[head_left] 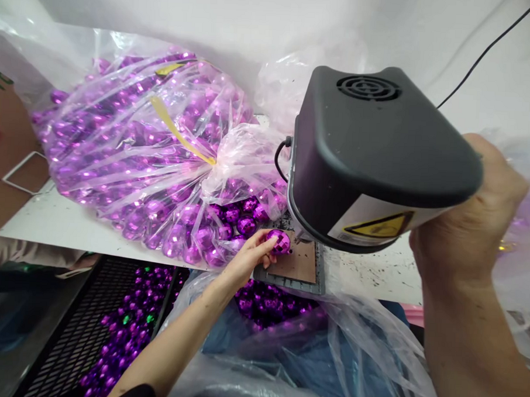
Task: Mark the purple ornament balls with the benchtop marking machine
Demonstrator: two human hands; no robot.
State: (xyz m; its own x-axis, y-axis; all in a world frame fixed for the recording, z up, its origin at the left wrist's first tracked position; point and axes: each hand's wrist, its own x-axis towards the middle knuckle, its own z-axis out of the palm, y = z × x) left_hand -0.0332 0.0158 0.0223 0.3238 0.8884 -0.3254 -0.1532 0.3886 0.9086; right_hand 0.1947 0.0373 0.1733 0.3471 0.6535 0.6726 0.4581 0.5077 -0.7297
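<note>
Between the thumb and fingers of my left hand is a shiny purple faceted ball. It is held over a brown board at the base of a black machine. My right hand is curled against the right side of this machine. The housing hides its fingers and whatever they grip. A vent and a yellow warning label show on the housing. Loose purple balls spill from the mouth of a clear plastic bag beside my left hand.
A black crate at lower left holds purple balls and a few green ones. Clear plastic with more purple balls lies over my lap. A cardboard box stands at left. Dark flecks dot the white table. A black cable runs up the right.
</note>
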